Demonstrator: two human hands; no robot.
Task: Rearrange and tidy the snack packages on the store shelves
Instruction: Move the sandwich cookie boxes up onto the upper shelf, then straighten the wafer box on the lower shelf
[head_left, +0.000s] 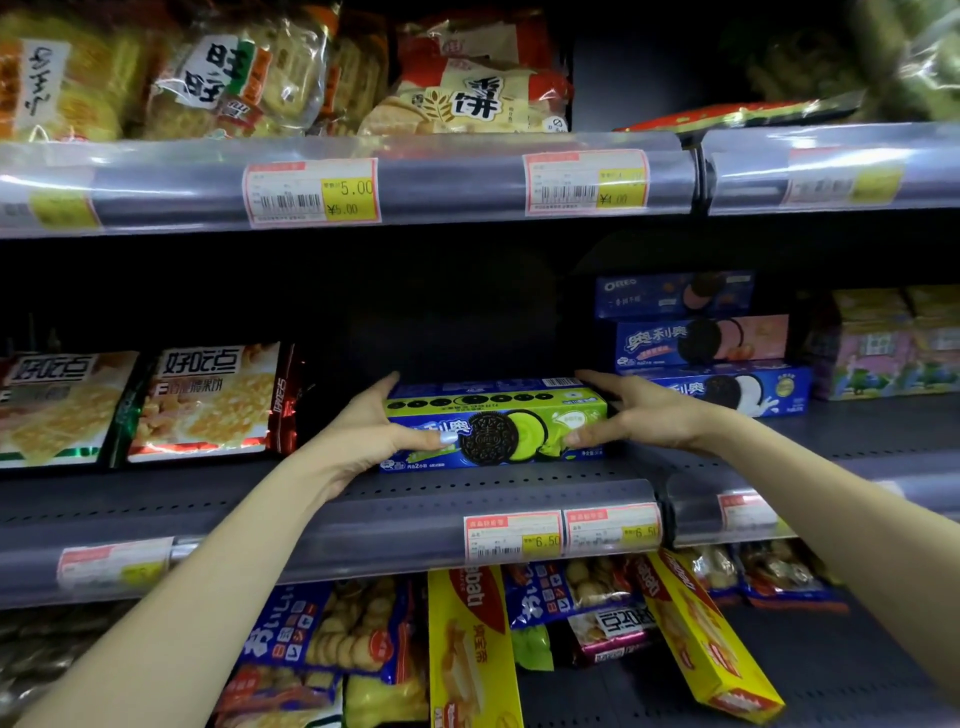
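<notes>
On the grey perforated middle shelf (519, 486), our left hand (371, 434) and right hand (641, 413) clasp the green Oreo box (496, 423) by its ends, blue Oreo boxes (711, 343) stacked right.

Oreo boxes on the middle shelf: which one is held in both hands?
The green-and-blue Oreo box, alone at centre; the other three sit stacked to its right, untouched.

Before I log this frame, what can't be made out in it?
Head view only:
- Green-and-blue cookie box: left hand and right hand cover its ends.
- White-and-yellow price labels: small print too small to read.
- Green bags, top right: blurred, cut by the edge.
- Back of the dark middle shelf: lost in shadow.
</notes>
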